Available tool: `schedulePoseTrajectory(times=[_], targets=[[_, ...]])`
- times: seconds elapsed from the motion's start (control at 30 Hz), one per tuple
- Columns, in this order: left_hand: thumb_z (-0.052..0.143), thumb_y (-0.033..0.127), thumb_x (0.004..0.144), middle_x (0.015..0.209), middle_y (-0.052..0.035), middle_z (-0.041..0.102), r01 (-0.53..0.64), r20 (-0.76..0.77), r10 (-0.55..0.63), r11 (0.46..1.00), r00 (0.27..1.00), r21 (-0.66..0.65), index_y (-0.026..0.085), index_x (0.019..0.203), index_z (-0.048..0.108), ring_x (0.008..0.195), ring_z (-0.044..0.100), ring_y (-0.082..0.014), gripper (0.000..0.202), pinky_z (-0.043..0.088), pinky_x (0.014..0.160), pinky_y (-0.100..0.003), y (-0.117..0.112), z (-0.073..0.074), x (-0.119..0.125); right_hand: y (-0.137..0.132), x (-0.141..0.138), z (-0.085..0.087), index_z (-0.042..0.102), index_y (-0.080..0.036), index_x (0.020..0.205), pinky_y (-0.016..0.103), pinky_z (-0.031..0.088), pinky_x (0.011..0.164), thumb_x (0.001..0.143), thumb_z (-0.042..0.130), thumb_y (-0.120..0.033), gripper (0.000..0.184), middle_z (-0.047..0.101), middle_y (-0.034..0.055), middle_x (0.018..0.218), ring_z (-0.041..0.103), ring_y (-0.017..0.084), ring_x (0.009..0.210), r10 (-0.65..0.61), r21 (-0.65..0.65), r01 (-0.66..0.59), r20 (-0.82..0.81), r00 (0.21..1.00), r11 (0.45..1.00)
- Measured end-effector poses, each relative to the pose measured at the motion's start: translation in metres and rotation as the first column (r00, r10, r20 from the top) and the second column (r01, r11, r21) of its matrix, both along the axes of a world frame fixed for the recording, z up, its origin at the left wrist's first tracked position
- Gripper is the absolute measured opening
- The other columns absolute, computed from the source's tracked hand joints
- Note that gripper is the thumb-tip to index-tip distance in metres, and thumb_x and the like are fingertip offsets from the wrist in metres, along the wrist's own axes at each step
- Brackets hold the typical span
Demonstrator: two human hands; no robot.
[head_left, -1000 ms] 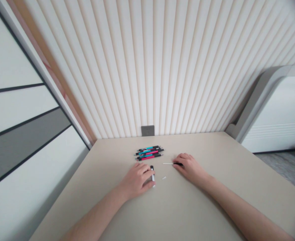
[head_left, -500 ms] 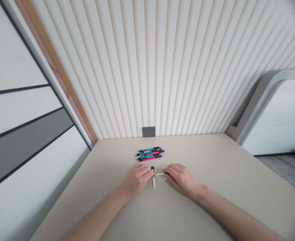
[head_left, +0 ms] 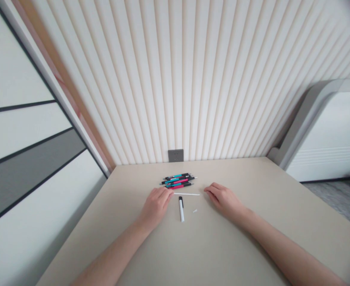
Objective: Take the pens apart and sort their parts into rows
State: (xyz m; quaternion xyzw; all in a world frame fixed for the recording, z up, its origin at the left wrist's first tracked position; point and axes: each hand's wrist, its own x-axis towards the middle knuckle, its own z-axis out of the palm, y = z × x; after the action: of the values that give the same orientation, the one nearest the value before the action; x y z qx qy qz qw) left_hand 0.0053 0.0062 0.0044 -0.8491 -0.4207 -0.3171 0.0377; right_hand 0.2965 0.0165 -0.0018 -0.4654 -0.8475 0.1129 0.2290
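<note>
A thin white pen refill (head_left: pixel 187 194) lies crosswise over the table, its left end pinched in the fingers of my left hand (head_left: pixel 157 204). My right hand (head_left: pixel 224 198) is apart from the refill's pointed right end, its fingers drawn together; whether anything small is between them is hidden. Below the refill, a white pen barrel (head_left: pixel 181 210) with a black clip end lies lengthwise between my hands. To the right of the barrel rests a small white cone-shaped pen tip (head_left: pixel 195 211).
Several pens (head_left: pixel 177 181) in blue, red and black lie in a pile just beyond my left hand. A dark wall socket (head_left: pixel 175 155) sits at the table's (head_left: pixel 231 171) far edge, on the ribbed wall (head_left: pixel 177 79).
My right hand has let go of the refill and moved right and away from me. My left hand has shifted left and away with the refill, uncovering the pen barrel.
</note>
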Motion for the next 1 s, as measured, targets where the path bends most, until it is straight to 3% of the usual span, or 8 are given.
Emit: schedulePoseTrajectory(times=[0.17,0.27,0.43,0.53,0.7,1.0], targets=[[0.037,0.026,0.101,0.081,-0.0039,0.064,0.009,-0.007,-0.009,1.000,1.000,-0.019,0.019,0.094,0.061,0.078,0.058,-0.0180,0.026,0.045,0.074,-0.032,0.001,-0.002,-0.001,0.001,-0.002,-0.005,0.064,-0.019,0.104,0.030,0.048,0.076,0.094,0.038,-0.018,0.028,0.066,0.0070,0.095,0.062,0.017,0.081,-0.048,-0.047,0.039,-0.197,0.979,0.998],[0.038,0.026,0.101,0.080,-0.0044,0.064,0.058,-0.015,-0.058,0.998,0.998,-0.013,0.019,0.093,0.062,0.078,0.058,-0.0180,0.026,0.046,0.074,-0.032,0.001,-0.002,0.001,-0.010,-0.014,0.002,0.065,-0.020,0.104,0.027,0.047,0.070,0.095,0.037,-0.018,0.030,0.065,0.0054,0.089,0.061,0.015,0.073,0.018,-0.084,-0.038,-0.225,0.974,0.996],[0.041,0.026,0.100,0.080,-0.0044,0.066,0.138,-0.009,-0.138,0.990,0.990,0.003,0.019,0.092,0.063,0.078,0.060,-0.0177,0.024,0.047,0.076,-0.033,-0.003,0.002,0.004,-0.029,-0.030,0.015,0.064,-0.022,0.110,0.025,0.044,0.070,0.096,0.045,-0.028,0.025,0.064,0.0037,0.086,0.061,0.014,0.074,0.166,-0.097,-0.182,-0.154,0.974,0.979],[0.043,0.023,0.099,0.082,-0.0046,0.066,0.176,-0.007,-0.176,0.984,0.984,0.012,0.018,0.095,0.062,0.079,0.060,-0.0177,0.020,0.047,0.077,-0.033,-0.005,0.002,0.004,-0.031,-0.032,0.014,0.065,-0.022,0.102,0.024,0.043,0.069,0.096,0.045,-0.028,0.022,0.063,0.0031,0.084,0.060,0.014,0.074,0.192,-0.089,-0.199,-0.079,0.978,0.976],[0.045,0.021,0.098,0.096,-0.0064,0.068,0.195,-0.015,-0.195,0.981,0.981,0.009,0.019,0.114,0.058,0.089,0.061,-0.0189,0.020,0.047,0.083,-0.035,-0.004,-0.002,0.003,-0.024,-0.023,0.011,0.066,-0.023,0.098,0.024,0.042,0.069,0.098,0.039,-0.025,0.027,0.064,0.0033,0.085,0.062,0.015,0.076,0.122,-0.076,-0.120,0.028,0.992,0.990],[0.046,0.019,0.096,0.097,-0.0070,0.066,0.203,-0.129,-0.207,0.978,0.970,-0.043,0.018,0.109,0.062,0.092,0.060,-0.0204,0.020,0.046,0.085,-0.037,-0.006,0.000,0.009,-0.018,-0.018,0.013,0.067,-0.025,0.101,0.024,0.042,0.067,0.099,0.036,-0.026,0.031,0.065,0.0033,0.085,0.065,0.016,0.077,0.049,-0.068,-0.040,0.137,0.989,0.997]])
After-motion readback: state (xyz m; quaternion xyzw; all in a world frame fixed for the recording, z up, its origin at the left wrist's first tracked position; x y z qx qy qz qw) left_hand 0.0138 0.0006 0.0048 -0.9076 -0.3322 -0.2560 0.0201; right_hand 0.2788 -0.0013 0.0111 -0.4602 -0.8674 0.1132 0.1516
